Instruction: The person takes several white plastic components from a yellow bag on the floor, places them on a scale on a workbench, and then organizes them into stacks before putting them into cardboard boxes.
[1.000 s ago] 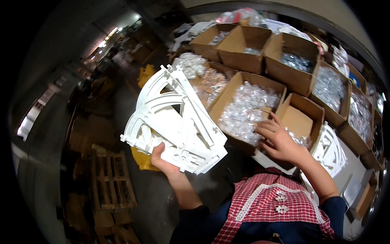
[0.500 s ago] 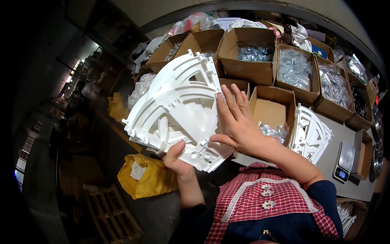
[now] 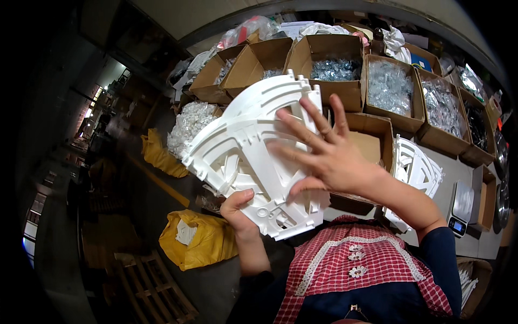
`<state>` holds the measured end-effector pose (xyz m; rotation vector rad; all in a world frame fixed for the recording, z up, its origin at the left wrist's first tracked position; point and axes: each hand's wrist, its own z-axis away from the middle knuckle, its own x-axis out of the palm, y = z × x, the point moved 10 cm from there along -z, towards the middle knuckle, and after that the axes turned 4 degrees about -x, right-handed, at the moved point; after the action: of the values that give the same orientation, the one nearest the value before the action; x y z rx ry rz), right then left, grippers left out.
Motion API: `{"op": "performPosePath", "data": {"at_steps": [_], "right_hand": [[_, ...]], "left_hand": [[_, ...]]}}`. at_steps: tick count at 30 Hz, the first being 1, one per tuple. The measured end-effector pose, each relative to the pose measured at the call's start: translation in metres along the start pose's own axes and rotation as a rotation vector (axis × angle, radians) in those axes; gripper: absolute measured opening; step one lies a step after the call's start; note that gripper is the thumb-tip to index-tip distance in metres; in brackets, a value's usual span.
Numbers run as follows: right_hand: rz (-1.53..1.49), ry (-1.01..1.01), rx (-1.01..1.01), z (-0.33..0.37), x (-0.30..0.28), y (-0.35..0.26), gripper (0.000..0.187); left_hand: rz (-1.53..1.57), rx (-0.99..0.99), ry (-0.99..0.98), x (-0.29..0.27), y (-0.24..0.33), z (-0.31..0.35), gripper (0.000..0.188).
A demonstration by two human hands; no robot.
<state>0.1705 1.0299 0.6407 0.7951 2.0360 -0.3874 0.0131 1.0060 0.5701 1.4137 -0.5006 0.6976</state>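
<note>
The left hand [image 3: 240, 213] clamps a stack of white fan-shaped plastic frames [image 3: 261, 167] at its 7 o'clock edge, thumb on the face; the stack is held up mid-view. The right hand [image 3: 337, 159] spreads wide over its 3 o'clock side; whether it touches, I cannot tell. With the grip near one corner, the stack could tip toward 1 o'clock, perhaps dropping into the cardboard boxes [image 3: 372, 125]. Loosely nested layers might slide apart, and uneven pressure could crack thin ribs.

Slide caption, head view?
Left hand holds white fan-shaped plastic parts, right hand spread over them, near open brown cardboard boxes.
</note>
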Motion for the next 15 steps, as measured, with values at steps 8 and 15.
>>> {"op": "performPosePath", "data": {"at_steps": [8, 15], "right_hand": [[-0.231, -0.237, -0.249, 0.012, -0.008, -0.019, 0.074], [-0.046, -0.042, -0.225, 0.000, -0.037, 0.013, 0.043]], "left_hand": [[0.058, -0.069, -0.115, 0.001, -0.002, 0.000, 0.072], [0.045, -0.314, -0.093, -0.015, -0.027, -0.018, 0.074]]}}
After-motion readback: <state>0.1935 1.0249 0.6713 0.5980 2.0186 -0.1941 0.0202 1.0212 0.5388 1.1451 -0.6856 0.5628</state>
